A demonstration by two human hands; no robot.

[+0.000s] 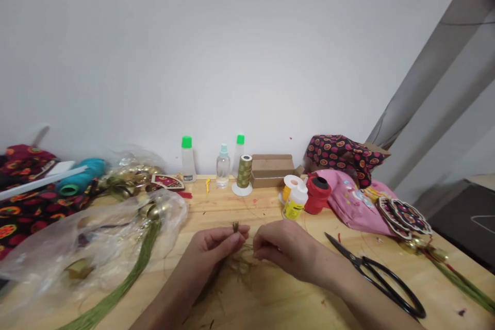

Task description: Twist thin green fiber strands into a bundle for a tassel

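My left hand [218,247] pinches a bundle of olive-green threads [235,226], whose cut tip pokes up above the thumb and fingers. Just to its right is my right hand [282,248], its fingers curled together; what they grip, if anything, is too fine to make out. Loose wispy green thread ends [243,265] lie on the wood between and below both hands. Black-handled scissors [371,268] rest beside my right forearm, blades pointing toward the back. A long green tassel [131,273] stretches across the table to the left of my left arm.
A clear plastic bag [170,211] with gold bells spreads at left. Along the wall stand a green-capped bottle [187,160], an olive thread spool [244,171] and a cardboard box [273,170]. A yellow-labelled glue bottle [296,201], red thread cone [317,196] and pink pouch [358,206] sit right.
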